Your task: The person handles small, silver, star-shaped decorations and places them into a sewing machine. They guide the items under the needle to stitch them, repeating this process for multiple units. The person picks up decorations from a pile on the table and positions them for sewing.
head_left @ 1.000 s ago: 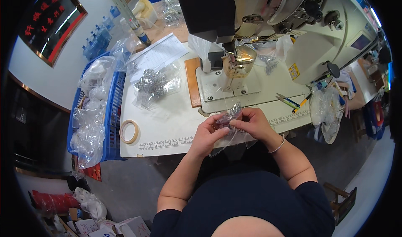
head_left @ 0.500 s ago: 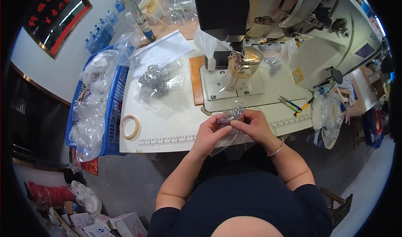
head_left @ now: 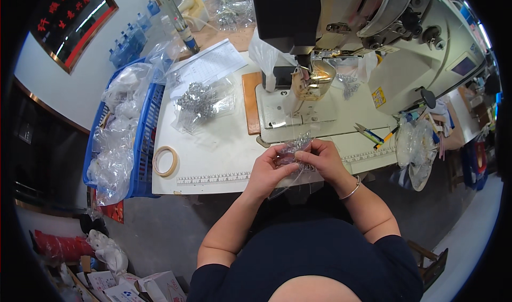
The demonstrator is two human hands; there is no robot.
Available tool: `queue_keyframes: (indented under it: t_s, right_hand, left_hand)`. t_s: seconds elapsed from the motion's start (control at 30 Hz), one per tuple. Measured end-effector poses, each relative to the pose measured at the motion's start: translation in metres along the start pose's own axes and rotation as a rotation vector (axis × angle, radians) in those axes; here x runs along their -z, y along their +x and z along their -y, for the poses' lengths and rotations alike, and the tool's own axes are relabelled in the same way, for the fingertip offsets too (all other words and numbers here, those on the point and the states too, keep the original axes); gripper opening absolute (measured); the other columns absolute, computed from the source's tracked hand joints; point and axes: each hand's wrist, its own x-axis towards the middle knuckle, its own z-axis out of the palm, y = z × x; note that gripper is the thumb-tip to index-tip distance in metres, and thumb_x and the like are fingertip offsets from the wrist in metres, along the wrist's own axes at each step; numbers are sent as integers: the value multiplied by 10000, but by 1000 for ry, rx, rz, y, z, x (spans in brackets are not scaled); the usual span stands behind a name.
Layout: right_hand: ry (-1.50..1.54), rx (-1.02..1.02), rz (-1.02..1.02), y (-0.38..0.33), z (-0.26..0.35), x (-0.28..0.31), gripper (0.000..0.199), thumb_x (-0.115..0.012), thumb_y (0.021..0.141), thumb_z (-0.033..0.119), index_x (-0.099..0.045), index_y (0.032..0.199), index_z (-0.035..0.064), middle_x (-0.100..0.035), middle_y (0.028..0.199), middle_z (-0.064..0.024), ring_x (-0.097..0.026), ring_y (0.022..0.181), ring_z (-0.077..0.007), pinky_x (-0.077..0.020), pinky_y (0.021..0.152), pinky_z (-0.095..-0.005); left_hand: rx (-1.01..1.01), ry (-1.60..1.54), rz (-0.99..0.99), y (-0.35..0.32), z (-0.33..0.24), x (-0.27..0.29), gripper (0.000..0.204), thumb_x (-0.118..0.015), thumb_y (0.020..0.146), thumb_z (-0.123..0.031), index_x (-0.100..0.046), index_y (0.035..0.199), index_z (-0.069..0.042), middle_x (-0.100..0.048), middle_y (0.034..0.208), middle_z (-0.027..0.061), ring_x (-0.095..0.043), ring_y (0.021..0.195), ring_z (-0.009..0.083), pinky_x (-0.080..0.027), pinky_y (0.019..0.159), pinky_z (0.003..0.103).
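Note:
At the front edge of the white table, my left hand [head_left: 269, 168] and my right hand [head_left: 324, 161] pinch a small silvery, glittering piece with clear film [head_left: 301, 143] between thumbs and fingertips. Its upper end fans out above my fingers, and a clear strip hangs below them. My fingers cover its middle, so its exact kind is not plain. Just beyond my hands stands a sewing machine [head_left: 314, 83], its needle area apart from the piece. To the left lies a clear bag of similar silvery pieces [head_left: 200, 103].
A roll of tape [head_left: 165, 161] sits at the table's left corner, beside a blue basket [head_left: 140, 158] of plastic bags. Thread snips [head_left: 369, 133] lie on the right. Paper sheets [head_left: 218, 59] are behind the bag. A ruler strip [head_left: 213, 179] runs along the front edge.
The silvery piece has turned slightly, its upper end now leaning more to the right. My thumbs have shifted a little; both hands stay in nearly the same place.

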Motion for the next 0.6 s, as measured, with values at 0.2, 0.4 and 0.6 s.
queue_keyframes:
  t_s: [0.2, 0.4, 0.6]
  right_hand:
    - [82, -16, 45, -3, 5, -4, 162, -687, 791, 142, -660, 850, -7, -634, 716, -15, -555, 658, -65, -452, 608, -219]
    - [-122, -27, 78, -4, -3, 3, 174, -667, 803, 141, -664, 907, 2, -647, 719, -39, -580, 667, -100, -465, 638, -240]
    - [-852, 602, 74, -12, 17, 5, 203, -627, 805, 121, -649, 993, 47, -617, 919, -144, -593, 776, -183, -479, 694, -292]
  left_hand:
    - [68, 104, -20, 7, 3, 13, 278, -673, 790, -16, -561, 1043, 9, -631, 942, 74, -605, 830, 125, -511, 752, 264]
    - [-12, 147, -70, 7, 15, 12, 201, -670, 799, -66, -595, 970, 9, -626, 860, 39, -577, 745, 80, -477, 683, 217]
    - [-19, 381, -142, 1, 11, 10, 172, -675, 779, -80, -613, 917, 2, -624, 795, 26, -566, 705, 66, -469, 666, 213]
